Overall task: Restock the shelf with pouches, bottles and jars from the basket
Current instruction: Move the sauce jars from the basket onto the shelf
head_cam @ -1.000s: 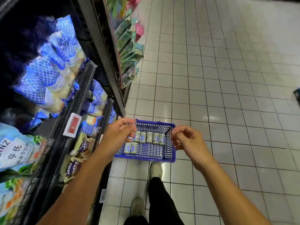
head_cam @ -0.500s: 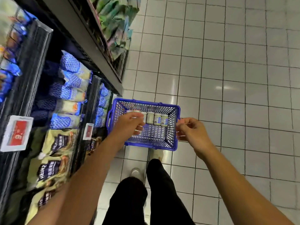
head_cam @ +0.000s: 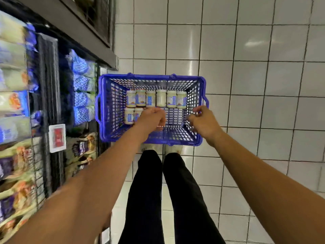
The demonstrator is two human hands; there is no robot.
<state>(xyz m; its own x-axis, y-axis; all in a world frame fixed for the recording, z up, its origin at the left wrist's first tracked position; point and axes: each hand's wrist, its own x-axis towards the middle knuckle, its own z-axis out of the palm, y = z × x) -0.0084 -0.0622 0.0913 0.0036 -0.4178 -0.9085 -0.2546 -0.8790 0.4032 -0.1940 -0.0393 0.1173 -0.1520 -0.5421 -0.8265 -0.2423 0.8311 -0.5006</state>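
Eight jars (head_cam: 161, 98) lie in the basket (head_cam: 151, 77); my left hand (head_cam: 152, 118) and right hand (head_cam: 202, 121) curl above, holds unclear; I'd grip one squarely.

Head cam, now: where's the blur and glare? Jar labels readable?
Head view: shelf at left motion-smeared, pouches unreadable; jars in the basket fairly sharp, label text too small; glare patch on the floor tiles upper right; wide-angle bows their lines.

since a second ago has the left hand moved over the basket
Yes. The left hand has come nearer the person, off the back row of jars to the front row in the basket.
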